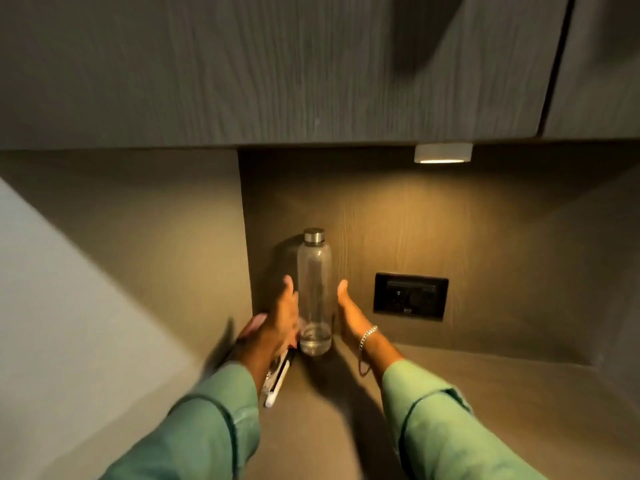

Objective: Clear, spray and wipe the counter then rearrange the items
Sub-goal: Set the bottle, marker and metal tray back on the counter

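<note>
A tall clear bottle (314, 292) with a metal cap stands upright in the back left corner of the brown counter (485, 393). A little water shows at its bottom. My left hand (277, 327) is just left of the bottle, fingers spread, with a gap between them. On the bottle's right, my right hand (349, 313), with a silver bracelet at the wrist, is flat and edge-on, close to it. Neither hand holds anything. Under my left wrist lie a white pen-like item (278, 382) and something pink (254, 323), partly hidden.
A black wall socket (410, 296) sits on the back wall right of the bottle. A side wall (156, 271) closes the corner on the left. Grey cupboards (277, 64) hang overhead, with a lit lamp (443, 154) beneath them.
</note>
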